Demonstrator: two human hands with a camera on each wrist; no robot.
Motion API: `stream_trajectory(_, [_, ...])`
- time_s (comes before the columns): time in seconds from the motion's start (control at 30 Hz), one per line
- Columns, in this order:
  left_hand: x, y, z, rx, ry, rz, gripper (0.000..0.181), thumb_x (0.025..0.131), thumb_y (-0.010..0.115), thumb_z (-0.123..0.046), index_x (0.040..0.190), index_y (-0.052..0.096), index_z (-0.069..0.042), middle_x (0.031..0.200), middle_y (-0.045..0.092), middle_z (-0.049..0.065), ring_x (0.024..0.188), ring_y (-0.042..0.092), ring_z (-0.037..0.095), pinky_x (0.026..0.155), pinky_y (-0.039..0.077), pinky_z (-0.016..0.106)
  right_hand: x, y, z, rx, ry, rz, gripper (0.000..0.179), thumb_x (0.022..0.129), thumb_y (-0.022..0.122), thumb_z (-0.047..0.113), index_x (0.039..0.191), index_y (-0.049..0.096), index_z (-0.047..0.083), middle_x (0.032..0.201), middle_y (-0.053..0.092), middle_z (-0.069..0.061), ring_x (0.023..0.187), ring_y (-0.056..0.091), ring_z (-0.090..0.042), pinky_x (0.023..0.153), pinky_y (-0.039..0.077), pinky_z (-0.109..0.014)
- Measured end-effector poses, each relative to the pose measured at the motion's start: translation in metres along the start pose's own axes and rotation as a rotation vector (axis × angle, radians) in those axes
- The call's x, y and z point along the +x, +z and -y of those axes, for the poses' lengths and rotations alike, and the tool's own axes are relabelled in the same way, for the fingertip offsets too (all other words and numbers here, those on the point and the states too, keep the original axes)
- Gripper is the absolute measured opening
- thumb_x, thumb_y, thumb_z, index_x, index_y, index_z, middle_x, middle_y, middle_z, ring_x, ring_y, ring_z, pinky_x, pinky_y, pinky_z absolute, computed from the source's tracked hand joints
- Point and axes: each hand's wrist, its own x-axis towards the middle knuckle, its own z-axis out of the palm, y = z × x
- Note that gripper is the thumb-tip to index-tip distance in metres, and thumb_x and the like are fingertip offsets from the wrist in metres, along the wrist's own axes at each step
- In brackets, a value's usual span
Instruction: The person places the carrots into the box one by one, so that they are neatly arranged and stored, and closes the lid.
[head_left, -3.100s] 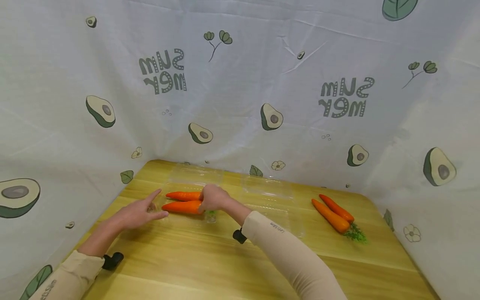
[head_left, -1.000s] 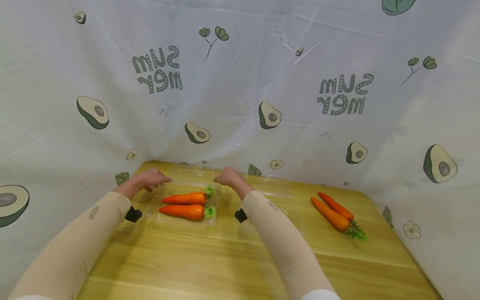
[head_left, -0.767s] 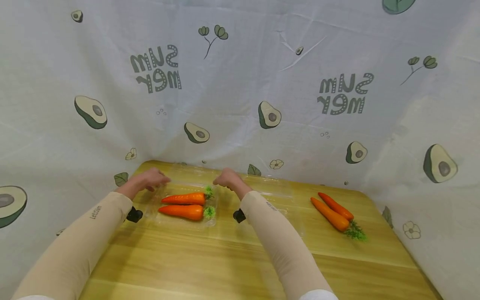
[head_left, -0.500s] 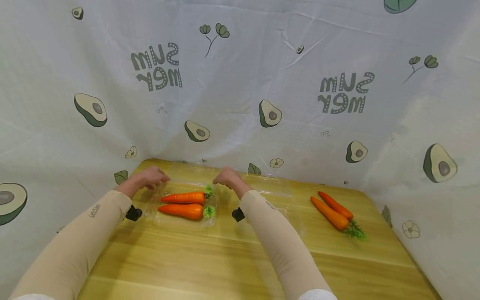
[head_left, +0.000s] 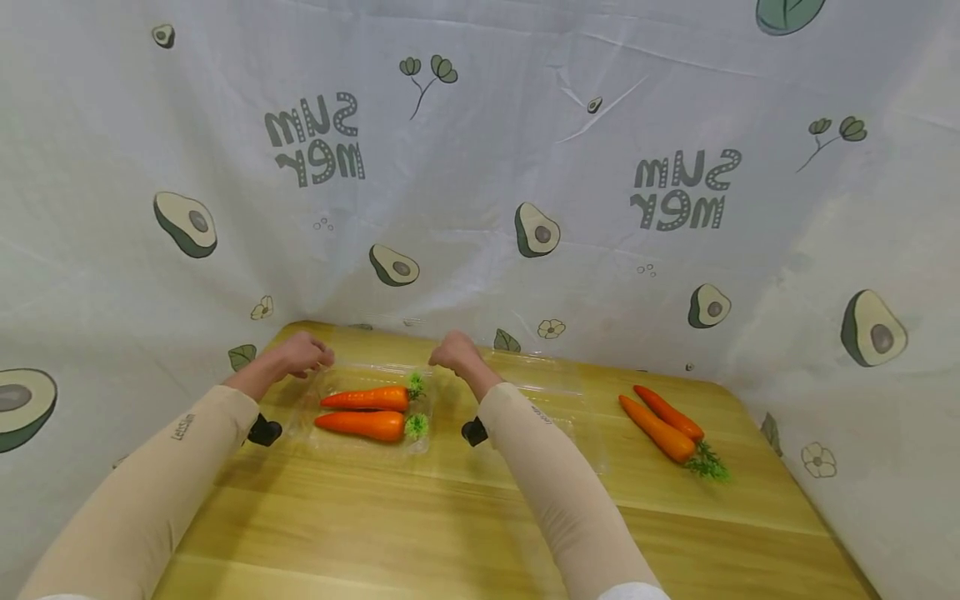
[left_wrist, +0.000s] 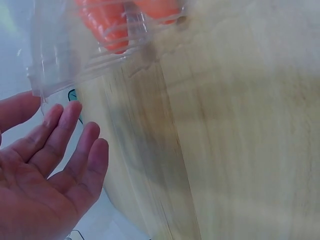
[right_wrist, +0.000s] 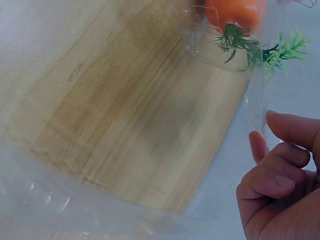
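Orange carrots [head_left: 363,425] lie paired inside the left clear container [head_left: 360,450], apparently filled; its lid [head_left: 382,346], pinched by left grip [head_left: 300,354] and right grip [head_left: 455,354], is unclosed. Two loose carrots [head_left: 660,429], seemingly unpacked, lie beyond the second container [head_left: 585,425].

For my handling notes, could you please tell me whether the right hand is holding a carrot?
No, the right hand pinches the edge of the clear plastic container between thumb and finger.
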Motion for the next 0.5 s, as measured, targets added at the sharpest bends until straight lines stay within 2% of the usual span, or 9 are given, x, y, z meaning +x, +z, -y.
stream_trajectory(0.13, [-0.0013,-0.0003,0.0009,0.021,0.021,-0.058,0.044,0.101,0.056,-0.014,0.134,0.055,0.014,0.130,0.056,0.033,0.118,0.055,0.043,0.094,0.054,0.049,-0.0008,-0.0013,0.0015,0.026,0.016,-0.031,0.034,0.091,0.067,0.009,0.065,0.044,0.012,0.066,0.038,-0.002,0.057,0.041,-0.018,0.052,0.039,-0.030])
stream_trajectory(0.27, [-0.0010,-0.0020,0.0004,0.029,0.033,-0.113,0.037,0.099,0.058,-0.013,0.126,0.061,0.012,0.119,0.061,0.028,0.108,0.057,0.038,0.086,0.055,0.044,-0.0014,-0.0031,0.0032,0.028,0.012,-0.062,0.038,0.090,0.065,0.008,0.062,0.040,0.013,0.065,0.036,-0.002,0.054,0.039,-0.017,0.050,0.037,-0.029])
stream_trajectory(0.37, [-0.0019,-0.0039,0.0000,0.022,0.040,-0.144,0.037,0.101,0.057,-0.014,0.129,0.061,0.010,0.124,0.060,0.028,0.109,0.057,0.038,0.084,0.053,0.042,-0.0031,-0.0042,0.0044,0.018,-0.008,-0.082,0.040,0.091,0.066,0.010,0.061,0.039,0.013,0.065,0.035,-0.001,0.054,0.039,-0.016,0.051,0.039,-0.029])
stream_trajectory(0.5, [-0.0044,-0.0056,-0.0012,0.021,0.050,-0.181,0.040,0.102,0.055,-0.015,0.133,0.059,0.010,0.131,0.057,0.032,0.115,0.056,0.042,0.091,0.052,0.046,-0.0043,-0.0057,0.0071,0.016,-0.016,-0.091,0.044,0.091,0.067,0.009,0.058,0.038,0.014,0.058,0.031,0.002,0.051,0.035,-0.015,0.050,0.036,-0.029])
